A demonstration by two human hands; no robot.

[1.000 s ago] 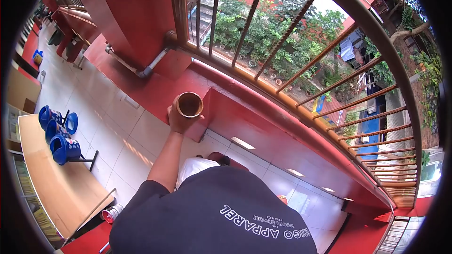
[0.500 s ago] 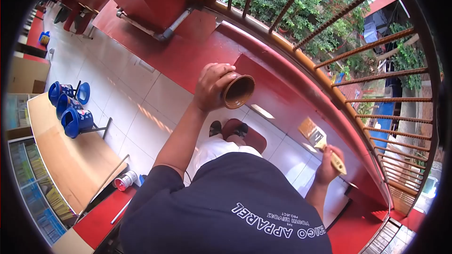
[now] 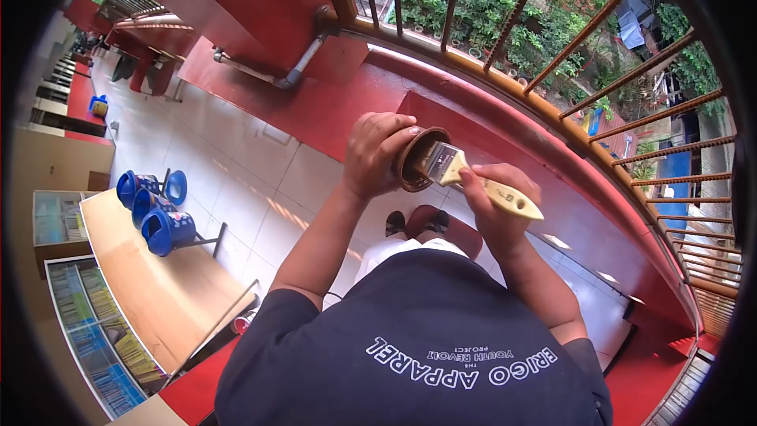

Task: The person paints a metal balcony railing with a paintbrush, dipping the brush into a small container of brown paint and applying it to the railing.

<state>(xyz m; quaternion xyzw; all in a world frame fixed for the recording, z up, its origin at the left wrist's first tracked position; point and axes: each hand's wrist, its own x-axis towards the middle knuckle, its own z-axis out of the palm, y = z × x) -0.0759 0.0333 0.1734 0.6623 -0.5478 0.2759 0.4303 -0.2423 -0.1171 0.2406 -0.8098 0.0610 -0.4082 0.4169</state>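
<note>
My left hand (image 3: 377, 154) is wrapped round a small brown pot (image 3: 410, 177) with a flared rim, tilted so that its mouth faces right. In my right hand (image 3: 505, 197) is a flat paintbrush (image 3: 509, 196) with a pale yellow wooden handle and a metal ferrule. The brush head reaches into the mouth of the pot, and its bristles are mostly hidden there. Both hands meet in front of my chest, above the ledge and floor.
A red ledge (image 3: 378, 114) runs beneath a curved railing (image 3: 579, 138) of rusty bars, with plants beyond. At left, several blue buckets (image 3: 169, 230) hang beside a wooden counter (image 3: 150, 268) and a glass bookcase (image 3: 98, 331). My feet rest by a red stool (image 3: 465, 237).
My right hand has brought the paintbrush up and left from beside the ledge into the pot's mouth. The left hand still grips the pot, and the view has shifted slightly.
</note>
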